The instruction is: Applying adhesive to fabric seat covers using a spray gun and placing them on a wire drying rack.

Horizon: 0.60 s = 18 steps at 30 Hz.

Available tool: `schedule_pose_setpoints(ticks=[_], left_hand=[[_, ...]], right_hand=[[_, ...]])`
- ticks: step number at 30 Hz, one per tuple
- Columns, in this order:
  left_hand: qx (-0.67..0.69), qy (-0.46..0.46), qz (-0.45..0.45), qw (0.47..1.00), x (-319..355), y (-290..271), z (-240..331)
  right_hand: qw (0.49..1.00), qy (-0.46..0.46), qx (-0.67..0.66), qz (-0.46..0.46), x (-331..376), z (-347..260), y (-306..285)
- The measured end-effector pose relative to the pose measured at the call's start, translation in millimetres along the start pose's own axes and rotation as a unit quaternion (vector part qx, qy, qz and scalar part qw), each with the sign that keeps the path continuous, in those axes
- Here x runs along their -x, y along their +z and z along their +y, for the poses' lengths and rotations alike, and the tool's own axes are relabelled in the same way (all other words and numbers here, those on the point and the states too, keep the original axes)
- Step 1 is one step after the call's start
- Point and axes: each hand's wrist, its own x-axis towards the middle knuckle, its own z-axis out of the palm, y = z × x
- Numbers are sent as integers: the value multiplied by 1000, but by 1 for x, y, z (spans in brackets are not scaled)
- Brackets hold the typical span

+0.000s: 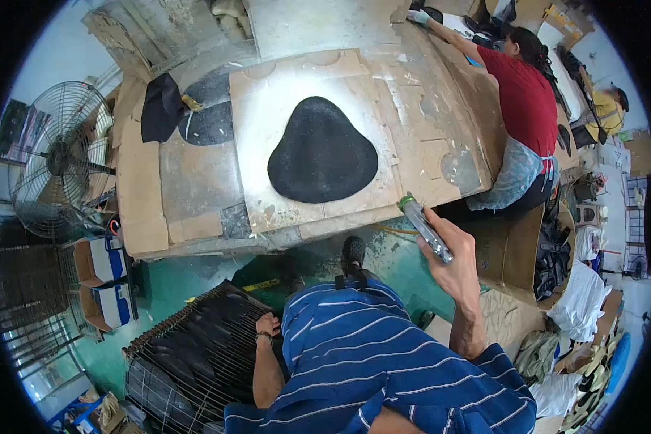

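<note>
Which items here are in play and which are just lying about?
In play: spray can in right hand; black rounded piece on cardboard sheet; wire rack by left hand.
Lying about: fan; black cloth; boxes.

- We wear a blue shirt (pixel 369 354) with thin white horizontal stripes and short sleeves, so both our forearms are bare.
- Around the wrist of our left hand (pixel 267 323) sits a thin dark band.
- Our right hand (pixel 452 257) is bare, without glove or ring that we can make out.
- On one foot we wear a dark shoe (pixel 353 254).
</note>
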Motion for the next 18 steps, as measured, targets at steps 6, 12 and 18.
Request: schedule_pose_setpoints(ticks=[6,12,18], left_hand=[[-17,33,-16,999,-13,8,24],[-24,152,-57,986,-31,29,83],[-127,441,59,887,-23,98,188]], right_hand=[[998,-6,7,-62,24,-8,-18],[998,2,-29,-59,39,-6,-27],[991,-16,-7,-131,56,1,-38]])
